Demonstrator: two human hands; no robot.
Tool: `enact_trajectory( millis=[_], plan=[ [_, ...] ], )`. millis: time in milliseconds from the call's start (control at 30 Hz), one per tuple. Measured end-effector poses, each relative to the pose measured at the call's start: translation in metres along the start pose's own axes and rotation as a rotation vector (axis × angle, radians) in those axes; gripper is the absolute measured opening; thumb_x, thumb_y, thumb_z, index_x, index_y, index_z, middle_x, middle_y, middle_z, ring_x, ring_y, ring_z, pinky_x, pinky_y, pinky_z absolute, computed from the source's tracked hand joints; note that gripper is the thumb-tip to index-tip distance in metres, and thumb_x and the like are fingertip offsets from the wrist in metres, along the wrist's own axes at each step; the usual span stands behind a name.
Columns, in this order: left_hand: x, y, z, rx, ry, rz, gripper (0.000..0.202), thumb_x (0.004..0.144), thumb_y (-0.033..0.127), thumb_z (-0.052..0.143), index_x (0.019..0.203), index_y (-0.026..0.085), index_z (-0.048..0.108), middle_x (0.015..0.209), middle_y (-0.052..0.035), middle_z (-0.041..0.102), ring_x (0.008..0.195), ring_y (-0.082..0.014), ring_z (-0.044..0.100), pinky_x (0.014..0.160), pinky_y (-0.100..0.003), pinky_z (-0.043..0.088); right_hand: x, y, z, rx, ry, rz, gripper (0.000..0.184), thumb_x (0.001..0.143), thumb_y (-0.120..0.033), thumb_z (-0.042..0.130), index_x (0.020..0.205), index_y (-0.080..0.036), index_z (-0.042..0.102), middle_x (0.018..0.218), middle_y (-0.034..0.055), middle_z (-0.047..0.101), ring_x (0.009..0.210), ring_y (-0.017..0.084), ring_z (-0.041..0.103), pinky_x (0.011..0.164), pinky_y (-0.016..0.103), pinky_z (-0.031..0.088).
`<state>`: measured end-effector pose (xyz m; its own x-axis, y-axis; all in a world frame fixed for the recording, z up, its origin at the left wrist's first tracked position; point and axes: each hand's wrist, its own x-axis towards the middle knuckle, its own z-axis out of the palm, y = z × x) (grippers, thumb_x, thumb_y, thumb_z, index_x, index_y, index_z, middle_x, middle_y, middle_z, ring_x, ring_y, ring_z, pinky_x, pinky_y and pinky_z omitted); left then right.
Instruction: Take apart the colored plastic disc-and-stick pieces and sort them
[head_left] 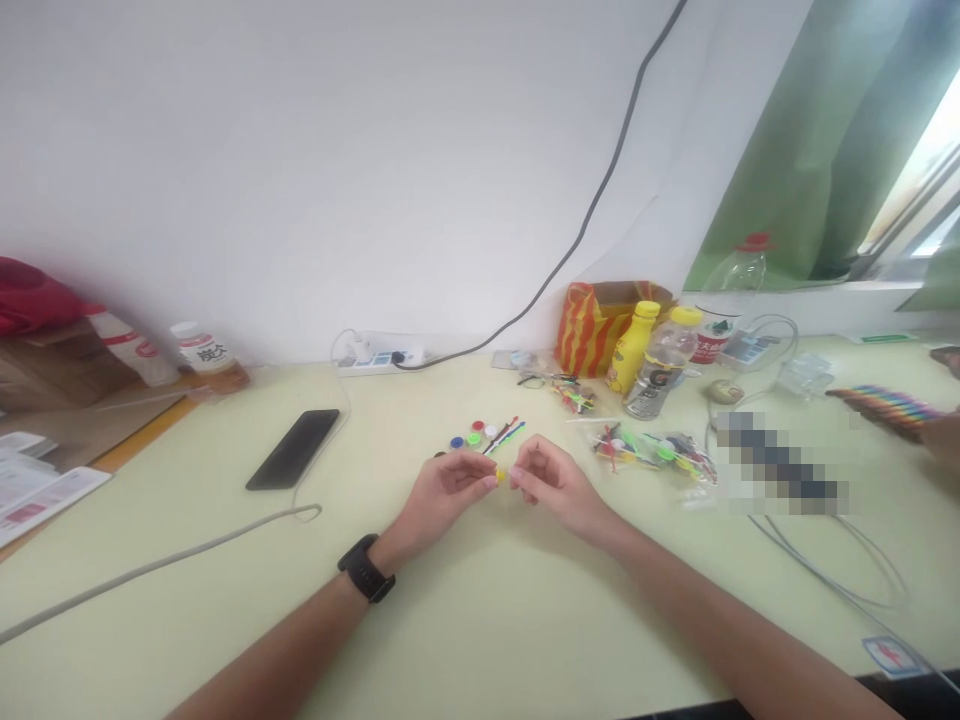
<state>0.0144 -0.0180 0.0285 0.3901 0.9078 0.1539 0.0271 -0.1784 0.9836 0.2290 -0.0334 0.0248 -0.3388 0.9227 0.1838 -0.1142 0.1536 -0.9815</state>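
Between thumb and fingertips, my left hand [454, 490] pinches a small yellow plastic piece [501, 476]. Close beside it on the right is my right hand [559, 487], its thumb and fingers pressed together; whatever they hold is too small to name. Just beyond the hands lie small round plastic pieces on the table: a red one [478, 427], a blue one [457, 442], a green one [474, 440] and a white one [491, 432]. Thin coloured plastic sticks [506, 435] lie to the right of these, partly hidden by my fingers.
A black phone [294, 450] lies to the left, near a grey cable [165, 570]. Bags of coloured plastic parts [660, 452] are on the right. Behind them stand a yellow bottle [632, 350], a clear bottle [660, 370] and a striped bag [592, 325]. A power strip [375, 360] sits by the wall.
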Motion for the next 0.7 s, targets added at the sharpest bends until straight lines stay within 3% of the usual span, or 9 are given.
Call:
enact_trajectory(
  millis=[333,467,600,667,700],
  plan=[
    [-0.0001,-0.0039,-0.0004,0.012,-0.039,0.02,0.025,0.086,0.036,0.079,0.099,0.015,0.073,0.102,-0.0098,0.073,0.097,-0.0234,0.07,0.093,-0.039,0.059,0.0018,0.007,0.0011,-0.078,-0.016,0.027,0.035,0.091,-0.053,0.068,0.103,-0.022,0.057,0.081,-0.0008,0.06,0.069,0.014,0.053,0.064,0.028,0.044],
    [0.0002,-0.0024,-0.0004,0.01,-0.017,0.015,0.025,0.086,0.037,0.079,0.099,0.016,0.073,0.102,-0.0087,0.073,0.096,-0.0222,0.07,0.094,-0.039,0.059,0.0008,0.0039,0.0001,-0.089,0.021,0.008,0.039,0.096,-0.052,0.061,0.122,-0.025,0.054,0.082,-0.0012,0.059,0.07,0.015,0.053,0.066,0.028,0.046],
    [0.0006,-0.0022,-0.0014,0.0,-0.02,-0.001,0.026,0.086,0.038,0.079,0.1,0.017,0.073,0.102,-0.0082,0.073,0.098,-0.0223,0.07,0.095,-0.039,0.058,-0.003,0.0003,0.0001,-0.232,0.106,-0.109,0.053,0.099,-0.051,0.055,0.145,-0.029,0.041,0.087,-0.0007,0.057,0.068,0.015,0.051,0.064,0.029,0.044],
    [0.0006,-0.0022,-0.0019,-0.014,-0.023,-0.016,0.026,0.086,0.037,0.079,0.1,0.016,0.073,0.101,-0.008,0.072,0.097,-0.0219,0.07,0.094,-0.038,0.059,-0.0053,-0.0007,-0.0006,-0.337,0.141,-0.179,0.048,0.099,-0.052,0.053,0.14,-0.028,0.047,0.092,0.0009,0.057,0.069,0.015,0.05,0.066,0.03,0.044],
    [0.0005,-0.002,-0.0021,-0.019,-0.023,-0.022,0.026,0.086,0.037,0.079,0.1,0.016,0.073,0.101,-0.0079,0.072,0.096,-0.0217,0.07,0.094,-0.038,0.059,-0.0061,-0.001,-0.0013,-0.379,0.135,-0.184,0.041,0.1,-0.053,0.05,0.129,-0.026,0.056,0.092,0.0016,0.057,0.07,0.015,0.05,0.068,0.03,0.044]
  ],
)
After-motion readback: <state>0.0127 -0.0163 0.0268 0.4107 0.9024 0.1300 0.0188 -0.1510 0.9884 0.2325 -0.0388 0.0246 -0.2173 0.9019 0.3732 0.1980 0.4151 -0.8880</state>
